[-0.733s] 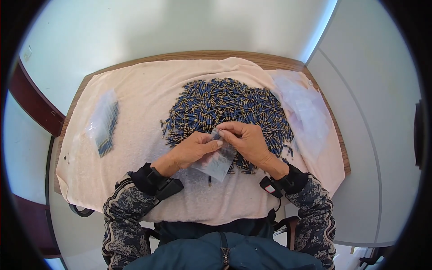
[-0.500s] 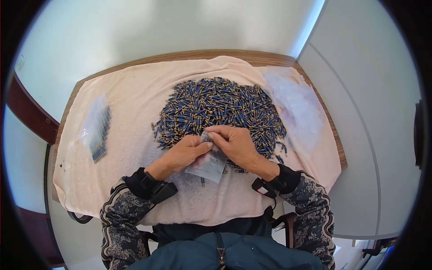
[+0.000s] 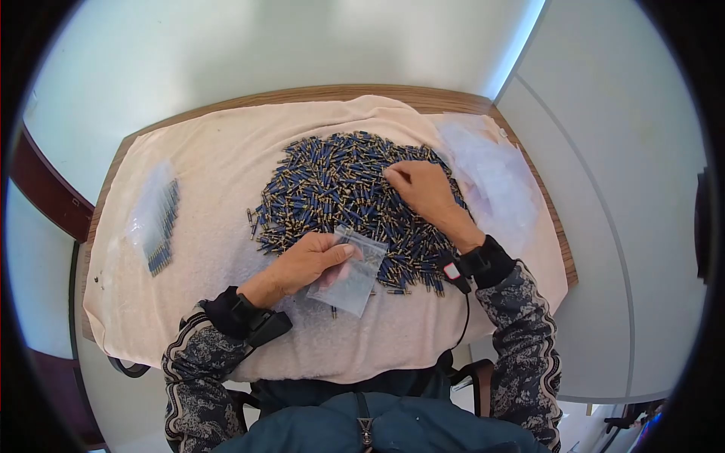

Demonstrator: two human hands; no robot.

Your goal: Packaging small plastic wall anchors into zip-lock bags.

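My left hand [image 3: 302,266] pinches a small clear zip bag [image 3: 349,293] between thumb and fingers, in front of the pile. The bag looks flat, and the fingers behind it show through. My right hand [image 3: 427,190] is over the right side of a large pile of small blue connectors with gold-coloured ends [image 3: 325,185], which look like cable plugs. Its fingers are curled, thumb against index finger. Whether a plug is between them I cannot make out.
A pink towel [image 3: 200,181] covers the wooden table [image 3: 302,93]. Filled clear bags of plugs [image 3: 157,223] lie overlapped on the left. Loose clear bags [image 3: 495,170] are heaped at the right. A grey partition [image 3: 596,226] stands beyond the table's right side.
My right hand has let go of the bag's upper edge and moved away to the far right, over the pile. My left hand still holds the bag, which is now fully in sight.
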